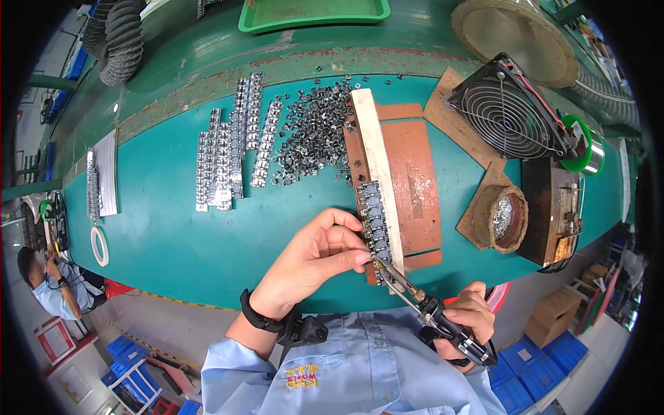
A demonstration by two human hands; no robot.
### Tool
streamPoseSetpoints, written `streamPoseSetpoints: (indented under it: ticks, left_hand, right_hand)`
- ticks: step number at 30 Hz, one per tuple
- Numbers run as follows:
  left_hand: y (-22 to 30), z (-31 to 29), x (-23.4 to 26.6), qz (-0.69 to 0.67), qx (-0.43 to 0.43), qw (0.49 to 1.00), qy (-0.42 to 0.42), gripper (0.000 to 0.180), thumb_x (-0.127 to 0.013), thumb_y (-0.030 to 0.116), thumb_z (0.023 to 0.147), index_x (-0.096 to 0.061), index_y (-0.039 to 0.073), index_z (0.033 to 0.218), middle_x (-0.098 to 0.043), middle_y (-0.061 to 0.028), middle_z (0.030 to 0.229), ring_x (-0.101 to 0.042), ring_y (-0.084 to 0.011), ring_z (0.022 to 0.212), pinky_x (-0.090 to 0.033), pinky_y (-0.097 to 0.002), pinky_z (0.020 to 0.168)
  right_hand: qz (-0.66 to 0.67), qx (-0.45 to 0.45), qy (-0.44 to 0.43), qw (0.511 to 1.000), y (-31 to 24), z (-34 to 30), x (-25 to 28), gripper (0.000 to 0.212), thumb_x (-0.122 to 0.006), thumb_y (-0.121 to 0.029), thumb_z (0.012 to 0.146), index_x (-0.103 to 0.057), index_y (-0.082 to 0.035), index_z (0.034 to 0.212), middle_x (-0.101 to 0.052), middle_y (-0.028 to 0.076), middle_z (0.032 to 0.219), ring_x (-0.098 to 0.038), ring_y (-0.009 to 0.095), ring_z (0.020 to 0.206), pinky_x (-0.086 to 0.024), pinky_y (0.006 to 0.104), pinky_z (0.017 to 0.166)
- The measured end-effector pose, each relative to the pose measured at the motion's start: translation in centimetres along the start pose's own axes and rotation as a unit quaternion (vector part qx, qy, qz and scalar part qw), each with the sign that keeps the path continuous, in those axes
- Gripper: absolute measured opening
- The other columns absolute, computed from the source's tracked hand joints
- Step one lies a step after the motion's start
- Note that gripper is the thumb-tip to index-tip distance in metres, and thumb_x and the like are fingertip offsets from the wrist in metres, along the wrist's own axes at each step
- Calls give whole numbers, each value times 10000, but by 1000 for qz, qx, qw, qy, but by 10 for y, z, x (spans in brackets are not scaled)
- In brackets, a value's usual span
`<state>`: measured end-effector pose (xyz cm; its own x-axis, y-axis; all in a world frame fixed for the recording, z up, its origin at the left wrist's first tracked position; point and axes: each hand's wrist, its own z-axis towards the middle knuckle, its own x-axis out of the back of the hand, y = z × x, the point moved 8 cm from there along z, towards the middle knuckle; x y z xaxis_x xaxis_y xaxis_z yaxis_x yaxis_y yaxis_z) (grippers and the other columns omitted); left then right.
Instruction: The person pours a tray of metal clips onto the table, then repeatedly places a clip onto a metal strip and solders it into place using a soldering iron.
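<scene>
A strip of small dark circuit boards (374, 214) lies along a pale wooden bar (377, 145) on a reddish-brown board (418, 180). My left hand (308, 254) is closed in a pinch at the left edge of the strip, close to its near end. What sits between thumb and fingertip is too small to make out. From the lower right, my right hand (472, 319) grips a black-handled soldering iron (437, 315), its metal tip reaching the strip beside my left thumb. Loose small metal parts (315, 135) are heaped left of the bar.
Several populated board strips (221, 162) lie left of the heap. At the right are a black fan (503, 111), a green solder spool (585, 145), a round brown pot (513, 220) and a box-like unit (543, 211). A tape ring (99, 247) lies left; a co-worker (59, 287) sits beyond.
</scene>
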<state>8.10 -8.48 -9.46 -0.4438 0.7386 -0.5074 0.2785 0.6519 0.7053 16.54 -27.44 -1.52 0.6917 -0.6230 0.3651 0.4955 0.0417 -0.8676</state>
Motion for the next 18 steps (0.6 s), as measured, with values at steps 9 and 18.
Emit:
streamPoseSetpoints:
  ticks: [9,18]
  left_hand:
    - [2,-1,0,5,-6,1000,2,282,-605,-9,794,-445,52,1017,-583,-38,807,-573,-111,740,-446,-222,689]
    - [1,-2,0,-3,-7,1000,0,261,-601,-6,798,-454,52,1006,-587,-40,812,-576,-107,739,-453,-224,690]
  right_hand:
    - [-7,3,-13,1000,-1,1,-1,354,-746,-251,640,-600,-55,896,-639,54,695,-578,168,581,-356,305,641]
    - [-42,46,7,998,2,-25,1,427,-672,-290,699,-503,-39,1000,-553,121,797,-527,186,669,-348,331,605]
